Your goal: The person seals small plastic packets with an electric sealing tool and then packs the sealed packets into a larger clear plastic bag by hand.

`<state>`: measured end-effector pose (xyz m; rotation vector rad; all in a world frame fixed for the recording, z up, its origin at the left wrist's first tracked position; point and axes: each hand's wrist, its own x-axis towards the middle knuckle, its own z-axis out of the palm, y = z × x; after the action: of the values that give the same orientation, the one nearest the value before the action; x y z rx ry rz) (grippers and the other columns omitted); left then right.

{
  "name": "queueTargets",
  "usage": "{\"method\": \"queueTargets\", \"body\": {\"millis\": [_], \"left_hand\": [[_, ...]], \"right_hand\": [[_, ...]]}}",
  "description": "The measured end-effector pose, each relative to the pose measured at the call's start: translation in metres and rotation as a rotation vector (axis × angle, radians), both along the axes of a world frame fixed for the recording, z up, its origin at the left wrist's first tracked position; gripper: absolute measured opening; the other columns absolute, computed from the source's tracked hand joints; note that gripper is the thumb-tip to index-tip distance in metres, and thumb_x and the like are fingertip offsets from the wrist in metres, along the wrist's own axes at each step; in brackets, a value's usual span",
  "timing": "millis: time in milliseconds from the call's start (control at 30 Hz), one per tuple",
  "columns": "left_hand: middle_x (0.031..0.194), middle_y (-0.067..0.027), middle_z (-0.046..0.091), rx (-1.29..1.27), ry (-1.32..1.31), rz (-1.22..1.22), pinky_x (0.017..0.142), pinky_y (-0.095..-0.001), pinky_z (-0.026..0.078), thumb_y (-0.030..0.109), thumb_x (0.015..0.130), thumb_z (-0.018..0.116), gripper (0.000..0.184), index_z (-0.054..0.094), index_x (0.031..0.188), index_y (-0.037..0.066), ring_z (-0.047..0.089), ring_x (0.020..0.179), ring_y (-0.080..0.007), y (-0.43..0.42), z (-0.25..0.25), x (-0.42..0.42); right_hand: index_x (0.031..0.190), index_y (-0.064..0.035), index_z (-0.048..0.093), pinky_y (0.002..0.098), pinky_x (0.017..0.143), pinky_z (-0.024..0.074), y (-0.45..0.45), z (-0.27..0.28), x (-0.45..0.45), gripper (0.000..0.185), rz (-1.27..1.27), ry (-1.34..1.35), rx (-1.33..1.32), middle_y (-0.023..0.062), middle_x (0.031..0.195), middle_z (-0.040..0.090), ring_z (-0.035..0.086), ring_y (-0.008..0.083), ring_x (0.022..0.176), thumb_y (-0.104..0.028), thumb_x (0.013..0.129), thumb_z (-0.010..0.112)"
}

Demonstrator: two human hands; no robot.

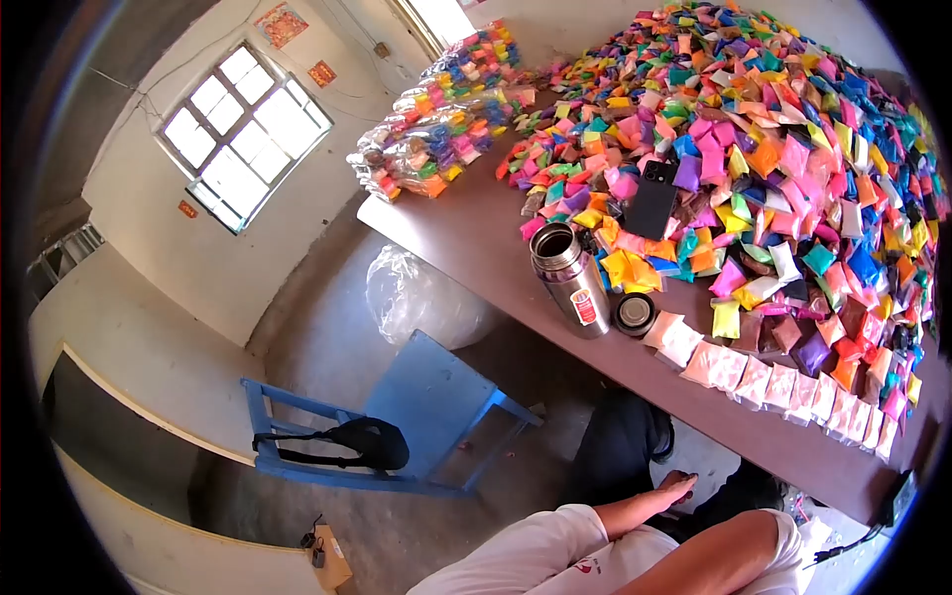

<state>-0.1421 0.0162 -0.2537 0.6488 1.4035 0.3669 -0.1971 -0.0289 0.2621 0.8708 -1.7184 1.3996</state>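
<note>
My left hand (677, 487) rests low over my dark trousers (620, 446), below the table edge. Its fingers look curled together; whether anything is in them is too small to make out. My right forearm crosses the bottom of the view, and its hand is out of sight. On the table above stand an open steel thermos (573, 288) and its dark lid (636, 314). A row of pale pink packets (759, 382) lies along the near edge. A black phone (652, 203) lies against a large heap of small colourful packets (734, 149).
Clear bags filled with colourful packets (436, 149) sit at the table's (446, 223) far end. A blue chair (426, 397) with a black bag (372, 442) stands to the left. Behind it is a clear plastic bag (416, 297) on the floor. A dark cable (848, 547) hangs at lower right.
</note>
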Motion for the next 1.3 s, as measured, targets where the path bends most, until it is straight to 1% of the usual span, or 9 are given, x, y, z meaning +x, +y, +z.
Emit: {"method": "queueTargets", "body": {"millis": [200,367,467,533,667,867,967,1000,1300], "left_hand": [[0.062,-0.0021,0.056,0.015,-0.027,0.027,0.043,-0.0328,0.034,0.046,0.095,0.059,0.042,0.056,0.074,0.01,0.048,0.05,-0.0137,-0.001,0.005,-0.004],[0.064,-0.0081,0.059,0.187,0.044,0.143,0.05,-0.0403,0.041,0.042,0.093,0.061,0.041,0.06,0.07,0.009,0.054,0.055,-0.0198,0.003,-0.043,-0.009],[0.065,-0.0106,0.061,0.132,0.056,0.083,0.054,-0.0451,0.046,0.04,0.092,0.061,0.037,0.064,0.073,0.008,0.056,0.057,-0.0238,-0.005,-0.04,-0.003],[0.077,-0.0144,0.067,-0.032,0.164,0.012,0.065,-0.0473,0.053,0.033,0.087,0.065,0.032,0.069,0.1,0.005,0.063,0.067,-0.0293,0.003,-0.01,-0.003],[0.071,-0.0135,0.068,-0.107,0.158,-0.082,0.048,-0.0403,0.047,0.034,0.091,0.062,0.03,0.067,0.096,0.005,0.059,0.052,-0.0259,0.019,-0.001,-0.004],[0.062,-0.0108,0.061,-0.05,0.075,0.02,0.036,-0.0309,0.033,0.032,0.093,0.058,0.033,0.058,0.074,0.005,0.049,0.041,-0.0163,0.014,0.054,-0.007],[0.062,-0.0108,0.059,-0.075,0.056,0.005,0.036,-0.0306,0.032,0.029,0.091,0.058,0.03,0.055,0.073,0.005,0.047,0.041,-0.016,0.018,0.051,-0.008],[0.062,-0.0105,0.059,-0.089,0.047,0.018,0.036,-0.031,0.032,0.029,0.09,0.058,0.03,0.055,0.072,0.006,0.046,0.041,-0.0159,0.019,0.048,-0.01],[0.063,-0.0086,0.059,-0.105,0.006,0.027,0.04,-0.0324,0.04,0.03,0.088,0.061,0.029,0.056,0.072,0.007,0.051,0.044,-0.0192,0.014,0.056,-0.024]], "right_hand": [[0.072,-0.0145,0.065,0.0405,0.064,0.0496,0.03,-0.064,0.019,0.012,-0.554,-0.106,0.059,0.0068,0.07,0.059,0.062,0.0256,0.072,-0.024,0.076,0.069],[0.067,-0.0154,0.069,0.0389,0.058,0.0524,0.051,-0.248,0.102,0.012,-1.404,-1.04,0.486,0.003,0.065,0.062,0.064,0.0242,0.062,-0.023,0.077,0.071],[0.127,0.0014,0.054,0.0528,0.108,0.035,0.028,-0.351,0.188,0.059,-1.512,-1.867,0.188,0.0233,0.132,0.053,0.045,0.043,0.128,-0.031,0.081,0.07],[0.132,0.0025,0.05,0.0489,0.11,0.036,0.03,-0.357,0.232,0.06,-1.722,-1.556,0.032,0.0247,0.134,0.051,0.047,0.0423,0.125,-0.031,0.085,0.068],[0.113,-0.0045,0.066,0.0527,0.092,0.046,0.048,-0.351,0.239,0.037,-1.89,-1.751,-0.443,0.0219,0.115,0.065,0.058,0.0415,0.11,-0.034,0.091,0.058],[0.128,-0.0105,0.06,0.0456,0.096,0.047,0.061,-0.43,0.289,0.047,-2.293,-1.482,-0.679,0.0149,0.13,0.061,0.055,0.0352,0.122,-0.041,0.093,0.057],[0.132,-0.0107,0.058,0.0445,0.1,0.0444,0.062,-0.445,0.323,0.054,-2.045,-1.42,-0.933,0.0133,0.136,0.058,0.052,0.0343,0.127,-0.047,0.092,0.058],[0.122,-0.0093,0.062,0.0432,0.082,0.0527,0.061,-0.453,0.322,0.05,-2.233,-1.439,-0.747,0.0145,0.113,0.067,0.065,0.0325,0.101,-0.047,0.09,0.061],[0.112,-0.0097,0.063,0.0401,0.068,0.0491,0.107,-0.463,0.353,0.04,-2.132,-1.416,-0.959,0.0118,0.097,0.065,0.061,0.028,0.083,-0.043,0.09,0.06]]}}
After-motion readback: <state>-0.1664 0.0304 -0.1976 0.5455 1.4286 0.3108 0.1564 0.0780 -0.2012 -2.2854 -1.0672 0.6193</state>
